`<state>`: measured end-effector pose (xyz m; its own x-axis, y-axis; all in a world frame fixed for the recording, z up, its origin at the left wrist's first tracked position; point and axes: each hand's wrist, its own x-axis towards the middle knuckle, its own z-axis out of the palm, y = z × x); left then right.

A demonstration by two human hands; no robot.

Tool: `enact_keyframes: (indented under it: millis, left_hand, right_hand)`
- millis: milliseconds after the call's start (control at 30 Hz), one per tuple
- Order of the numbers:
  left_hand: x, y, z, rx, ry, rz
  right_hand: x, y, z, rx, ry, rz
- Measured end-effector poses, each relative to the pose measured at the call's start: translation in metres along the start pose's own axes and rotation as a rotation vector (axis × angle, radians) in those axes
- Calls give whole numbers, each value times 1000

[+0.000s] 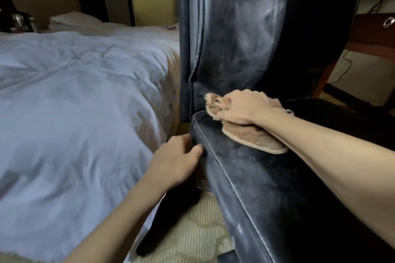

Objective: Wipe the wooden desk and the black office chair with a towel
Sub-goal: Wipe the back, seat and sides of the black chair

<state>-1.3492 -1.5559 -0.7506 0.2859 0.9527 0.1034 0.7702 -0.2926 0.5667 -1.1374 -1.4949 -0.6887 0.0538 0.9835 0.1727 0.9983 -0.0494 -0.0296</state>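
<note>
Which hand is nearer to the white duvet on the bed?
Left. The left hand touches the edge of the chair seat beside the duvet; the right hand grips the towel on the seat, farther away.

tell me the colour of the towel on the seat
The towel is tan with a paler beige edge; head view.
</note>
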Motion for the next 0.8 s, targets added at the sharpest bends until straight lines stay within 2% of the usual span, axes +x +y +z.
enact_keyframes:
  millis: [67,167,233,300,400,467,633,800]
  left_hand:
    - [1,-3,5,15,-121,5]
    - [3,-5,10,73,-167,45]
    - [5,-10,9,40,-184,11]
    - [5,-13,7,-50,-185,-23]
    - [11,-17,7,-193,-178,-27]
    - [12,-19,10,-231,-194,-41]
    - [3,-20,8,-132,-323,-2]
    - [3,-5,-4,-64,-325,-40]
  right_hand:
    - [-16,-3,-7,70,-65,-170]
    - [-38,5,-21,225,-153,-324]
    - [-31,21,-30,284,-58,-270]
    - [-15,40,-28,183,108,-188]
    - [-2,42,-3,28,28,-106]
    - [-2,35,17,-9,47,-68]
    - [-45,15,7,67,72,-194]
    - [-135,-10,-10,150,82,-420]
